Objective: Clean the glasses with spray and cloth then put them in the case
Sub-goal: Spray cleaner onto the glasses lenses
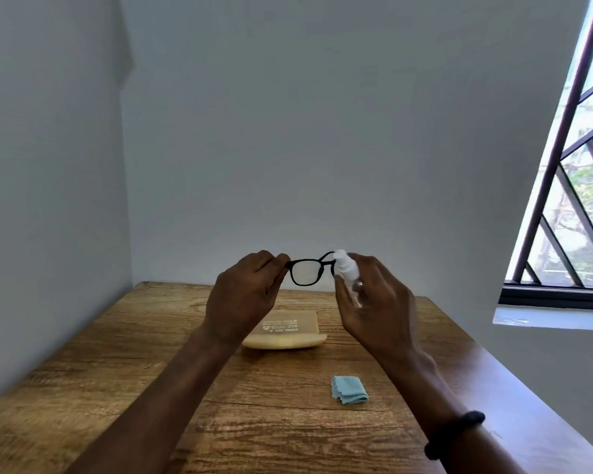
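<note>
My left hand [243, 302] pinches the black glasses [308, 261] by one end of the frame, holding them up above the wooden surface [117, 388]. My right hand [377, 309] is curled round the small white spray bottle [345, 268], its nozzle just beside the far lens, which it partly hides. Below my hands, the cream case [288, 331] lies closed on the surface. The folded blue cloth [350, 390] lies nearer me, apart from the case.

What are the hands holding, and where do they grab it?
The left hand pinches the black glasses at one end of the frame. The right hand grips the spray bottle around its body.
</note>
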